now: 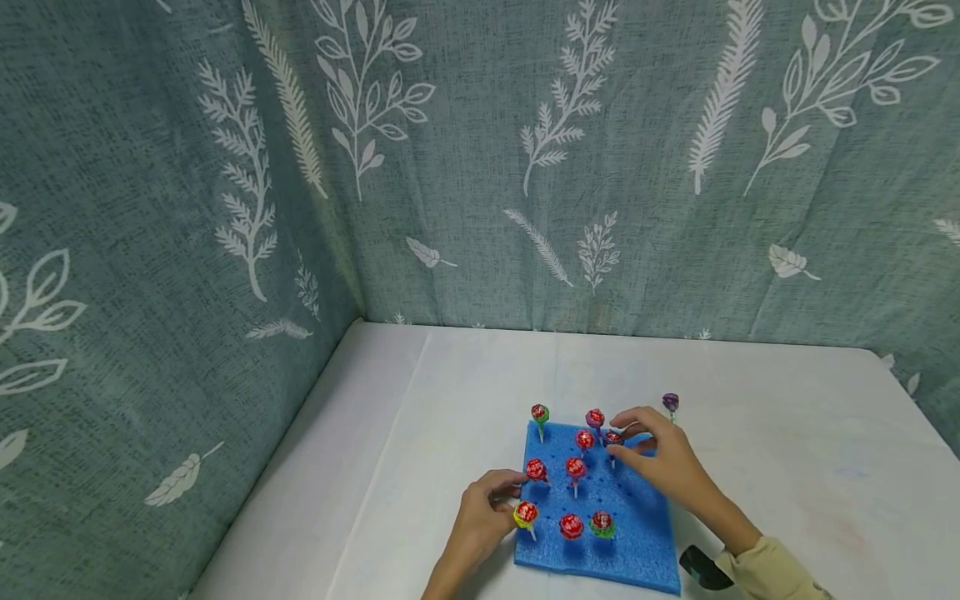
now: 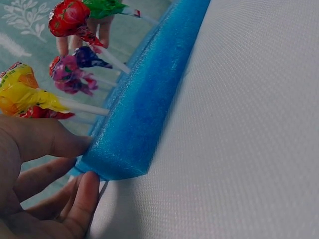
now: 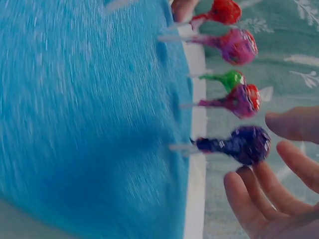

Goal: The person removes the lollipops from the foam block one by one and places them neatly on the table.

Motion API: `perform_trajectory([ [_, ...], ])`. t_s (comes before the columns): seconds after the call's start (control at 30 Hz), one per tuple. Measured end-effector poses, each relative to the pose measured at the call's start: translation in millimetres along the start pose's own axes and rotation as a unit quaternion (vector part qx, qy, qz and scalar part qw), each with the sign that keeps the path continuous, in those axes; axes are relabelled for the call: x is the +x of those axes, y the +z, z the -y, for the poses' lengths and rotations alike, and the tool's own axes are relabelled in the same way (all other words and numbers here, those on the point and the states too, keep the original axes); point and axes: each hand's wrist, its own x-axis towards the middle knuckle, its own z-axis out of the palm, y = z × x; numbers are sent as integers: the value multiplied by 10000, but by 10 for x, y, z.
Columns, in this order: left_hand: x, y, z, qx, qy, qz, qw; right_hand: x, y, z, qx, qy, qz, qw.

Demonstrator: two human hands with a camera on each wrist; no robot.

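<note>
A blue foam board (image 1: pixel 645 533) holds several wrapped lollipops upright by their sticks. My left hand (image 1: pixel 483 512) grips the board's left edge, close to a yellow lollipop (image 1: pixel 526 514); in the left wrist view its thumb (image 2: pixel 70 142) lies at the foam's corner, fingertips on the other side. Around a dark blue lollipop (image 3: pixel 251 144) near the board's far side, my right hand (image 1: pixel 667 458) has its fingers spread. A gap shows between its thumb (image 3: pixel 291 124) and the wrapper; whether the other fingertips touch it, I cannot tell. The stick meets the foam.
A purple lollipop (image 1: pixel 671 402) stands behind my right hand. Red lollipops (image 1: pixel 572 526) and green ones (image 1: pixel 602 523) rise across the board. A dark object (image 1: pixel 705 568) lies beside the right sleeve. The white table (image 1: pixel 420 417) ends at a leaf-patterned curtain (image 1: pixel 465 167).
</note>
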Motion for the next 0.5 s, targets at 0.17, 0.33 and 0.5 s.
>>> perform_trajectory([
  [0.17,1,3,5,-49,17,5,10000,-27,115,-22,56,31,-303,9995],
  [0.33,2,6,9,-16,12,-14,10000,-54,196,-31,45,22,-504,9987],
  [0.5,1,-2,10,49,53,-43,10000,-58,236,-41,-35,105,-605,9981],
])
